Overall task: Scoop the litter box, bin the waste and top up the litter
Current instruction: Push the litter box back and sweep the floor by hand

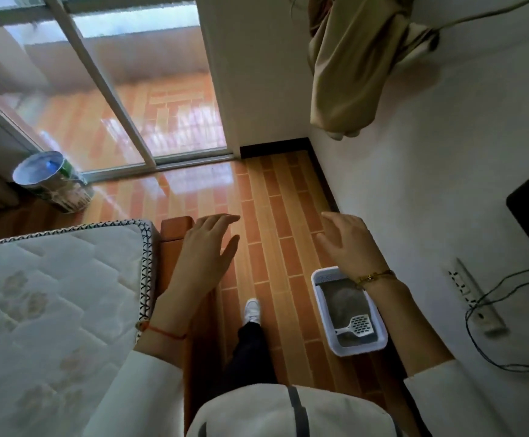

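Observation:
A white rectangular litter box (319, 294) sits on the wooden floor by the right wall, filled with grey litter (342, 302). A white slotted scoop (358, 325) lies inside it at the near end. My left hand (208, 244) is stretched out in front of me, flat, fingers apart, holding nothing. My right hand (346, 239) is also held out with spread fingers and nothing in it, hovering well above the far end of the box. A patterned round bin (56, 184) with a pale liner stands far left near the glass door.
A quilted mattress (52, 294) on a wooden bed frame (175, 230) fills the left. My foot in a white shoe (252, 310) stands on the floor strip. A power strip (474, 298) with cables lies against the right wall. A beige cloth (348, 64) hangs above.

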Demonstrator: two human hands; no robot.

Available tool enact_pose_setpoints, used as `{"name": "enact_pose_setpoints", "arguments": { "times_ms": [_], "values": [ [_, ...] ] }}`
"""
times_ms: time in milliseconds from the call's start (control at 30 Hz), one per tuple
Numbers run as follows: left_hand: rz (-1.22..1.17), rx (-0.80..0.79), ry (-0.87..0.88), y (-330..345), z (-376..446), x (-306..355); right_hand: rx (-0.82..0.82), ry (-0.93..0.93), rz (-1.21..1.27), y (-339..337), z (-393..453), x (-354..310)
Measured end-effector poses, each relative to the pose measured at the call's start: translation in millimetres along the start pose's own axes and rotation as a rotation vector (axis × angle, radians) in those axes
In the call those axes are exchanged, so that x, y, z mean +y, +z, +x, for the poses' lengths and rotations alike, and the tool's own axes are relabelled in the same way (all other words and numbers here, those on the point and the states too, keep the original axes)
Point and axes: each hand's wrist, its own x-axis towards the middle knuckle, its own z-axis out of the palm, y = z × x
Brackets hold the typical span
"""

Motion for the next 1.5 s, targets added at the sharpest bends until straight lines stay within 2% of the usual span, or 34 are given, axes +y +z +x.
{"name": "enact_pose_setpoints", "arguments": {
  "times_ms": [200, 333, 633, 1100, 1367, 1500],
  "values": [
    [0.024, -0.130, 0.163, 2, 140, -35, 0.108, 0.159, 0.040, 3, 97, -3],
    [0.047, -0.187, 0.292, 8, 207, -41, 0.171, 0.249, 0.053, 1, 133, -2],
    [0.024, -0.378, 0.585, 59, 328, -5, 0.288, 0.488, 0.008, -11, 176, 28],
    [-0.096, -0.548, 0.978, 131, 444, 107, 0.544, 0.804, -0.010, -55, 202, 82],
    [-0.162, -0.661, 1.256, 165, 480, 130, 0.640, 1.092, 0.040, -34, 207, 77],
    [-0.167, -0.699, 1.406, 179, 506, 131, 0.742, 1.246, 0.069, -14, 225, 63]
  ]
}}
